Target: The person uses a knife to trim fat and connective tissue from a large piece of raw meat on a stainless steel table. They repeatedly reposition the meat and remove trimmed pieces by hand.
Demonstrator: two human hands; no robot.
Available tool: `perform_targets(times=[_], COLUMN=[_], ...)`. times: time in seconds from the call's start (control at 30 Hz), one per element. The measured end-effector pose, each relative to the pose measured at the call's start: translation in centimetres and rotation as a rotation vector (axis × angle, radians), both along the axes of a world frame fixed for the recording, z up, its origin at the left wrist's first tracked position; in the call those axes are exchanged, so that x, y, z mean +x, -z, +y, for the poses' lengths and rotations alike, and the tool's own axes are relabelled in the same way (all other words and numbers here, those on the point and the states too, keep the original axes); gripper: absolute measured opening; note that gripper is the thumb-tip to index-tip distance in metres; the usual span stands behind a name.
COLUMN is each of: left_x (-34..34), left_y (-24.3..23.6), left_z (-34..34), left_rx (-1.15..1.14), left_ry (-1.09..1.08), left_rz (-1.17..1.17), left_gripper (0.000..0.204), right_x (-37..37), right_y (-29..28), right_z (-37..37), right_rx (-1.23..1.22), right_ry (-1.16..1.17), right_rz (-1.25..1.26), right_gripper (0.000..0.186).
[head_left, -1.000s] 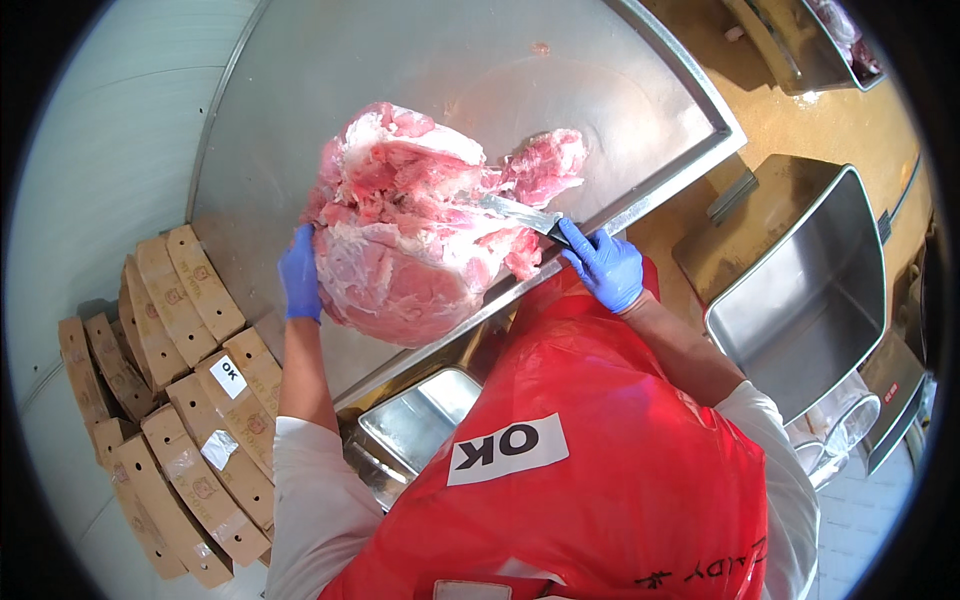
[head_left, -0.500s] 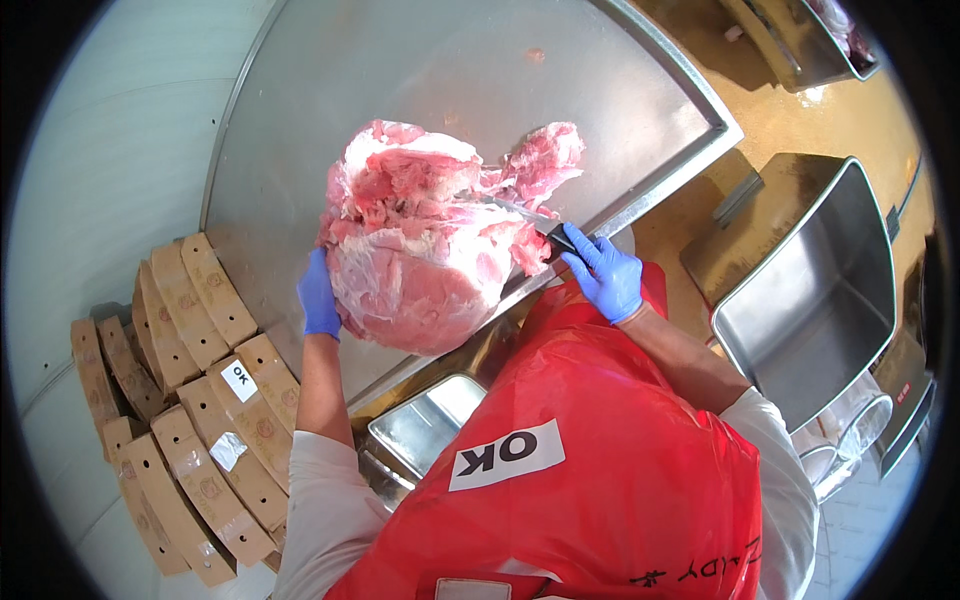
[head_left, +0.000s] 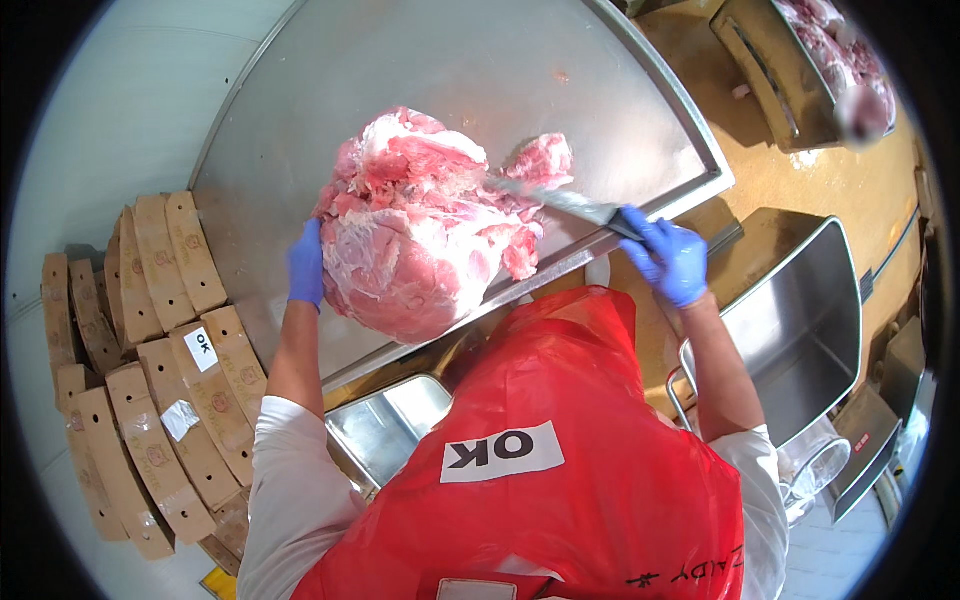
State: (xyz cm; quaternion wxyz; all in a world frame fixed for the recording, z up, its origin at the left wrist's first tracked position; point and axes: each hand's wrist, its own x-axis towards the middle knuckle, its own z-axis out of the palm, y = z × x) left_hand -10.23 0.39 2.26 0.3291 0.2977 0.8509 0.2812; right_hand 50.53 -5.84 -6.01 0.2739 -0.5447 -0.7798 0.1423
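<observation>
Head view: since a moment ago the right blue-gloved hand (head_left: 670, 258) has drawn outward, so the long steel knife (head_left: 565, 203) it grips now shows more blade at the cut. The left blue-gloved hand (head_left: 306, 262) presses flat on the large pink, fat-marbled slab of raw meat (head_left: 420, 225), near the front edge of the steel table (head_left: 300, 120).
</observation>
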Motion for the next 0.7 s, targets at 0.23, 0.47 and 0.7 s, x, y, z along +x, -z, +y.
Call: perform_targets(times=[0.23,0.47,0.7], left_x=[-2.0,0.9,1.7], left_y=[1.3,-1.1,-2.2], left_z=[0.4,0.2,0.0], left_rx=[0.017,0.002,0.021], left_ry=[0.056,0.085,0.116], left_rz=[0.081,0.210,0.250], left_gripper=[0.066,0.066,0.065], right_x=[3.6,-5.8,-22.2], right_y=[5.6,2.8,3.7], right_z=[5.3,8.9,11.6], right_rx=[-0.100,0.210,-0.682], right_ry=[0.312,0.148,-0.062], right_rz=[-0.341,0.152,0.678], right_gripper=[0.047,0.040,0.068])
